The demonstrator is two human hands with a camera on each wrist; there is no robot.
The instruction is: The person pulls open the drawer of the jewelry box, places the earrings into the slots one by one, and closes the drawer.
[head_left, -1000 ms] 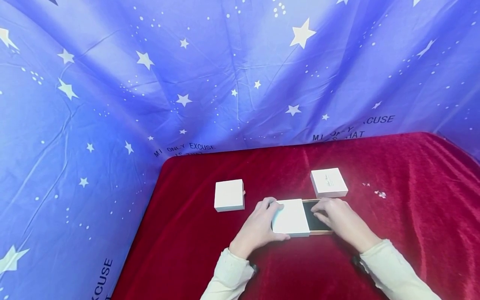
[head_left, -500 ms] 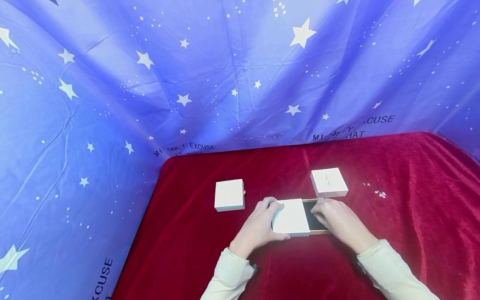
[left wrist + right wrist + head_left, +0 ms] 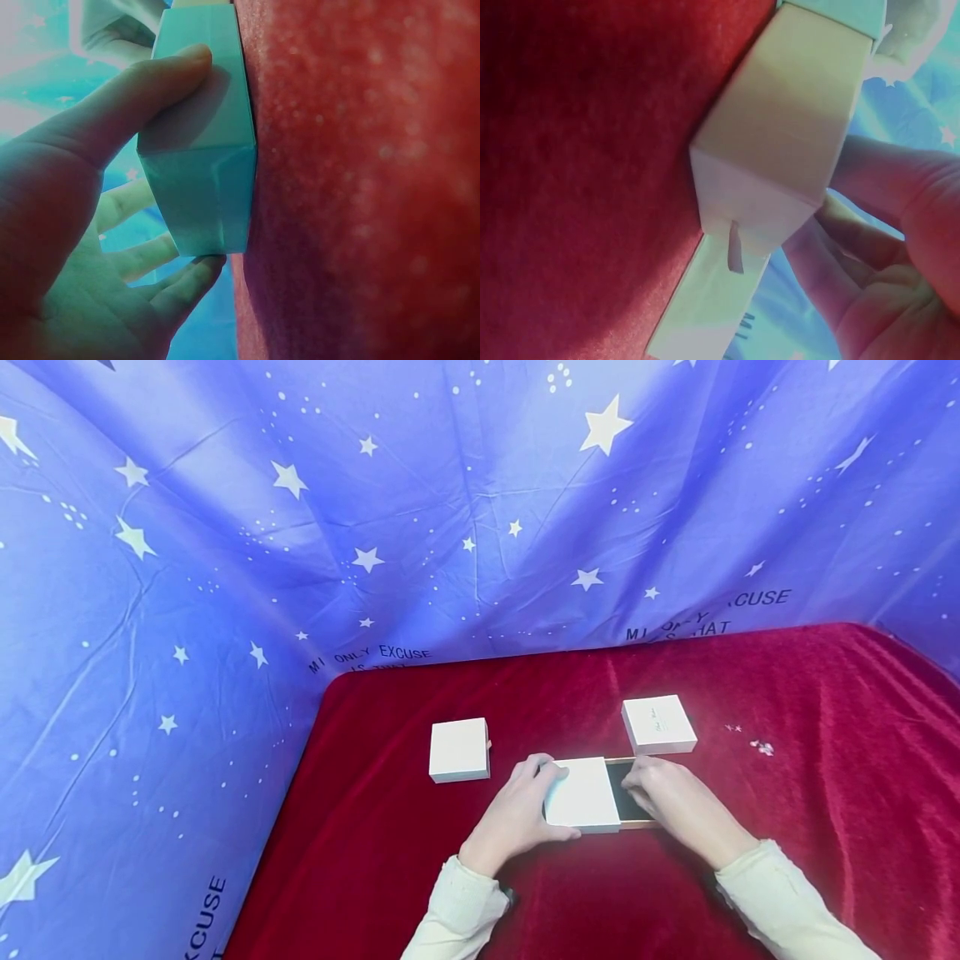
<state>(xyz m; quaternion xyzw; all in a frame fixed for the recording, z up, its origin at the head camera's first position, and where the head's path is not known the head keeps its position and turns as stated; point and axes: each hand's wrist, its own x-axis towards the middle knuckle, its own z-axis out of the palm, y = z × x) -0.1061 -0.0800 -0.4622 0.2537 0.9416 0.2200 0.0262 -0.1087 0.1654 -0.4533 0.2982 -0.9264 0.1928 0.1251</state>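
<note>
A white drawer box [image 3: 581,795] lies on the red cloth, its tan-walled drawer [image 3: 784,105] slid out to the right. Dark lining [image 3: 621,777] shows inside the drawer. My left hand [image 3: 517,814] grips the box's outer sleeve, with the thumb [image 3: 161,79] along the near side and fingers at the far side. Over the drawer, my right hand [image 3: 678,797] reaches in with bent fingers. The drawer wall hides those fingertips in the right wrist view, so whatever they touch or pinch is not visible. A ribbon tab [image 3: 736,247] hangs from the drawer's end.
One white box [image 3: 459,750] stands at the left. Another white box [image 3: 658,725], with lettering on top, sits just behind the drawer. Small shiny trinkets [image 3: 761,748] lie on the red cloth [image 3: 840,793] at the right. A blue starry curtain [image 3: 480,527] hangs behind.
Over the last second my right hand's fingers have drawn slightly closer together and turned a little within the drawer. The left hand and the box have stayed put.
</note>
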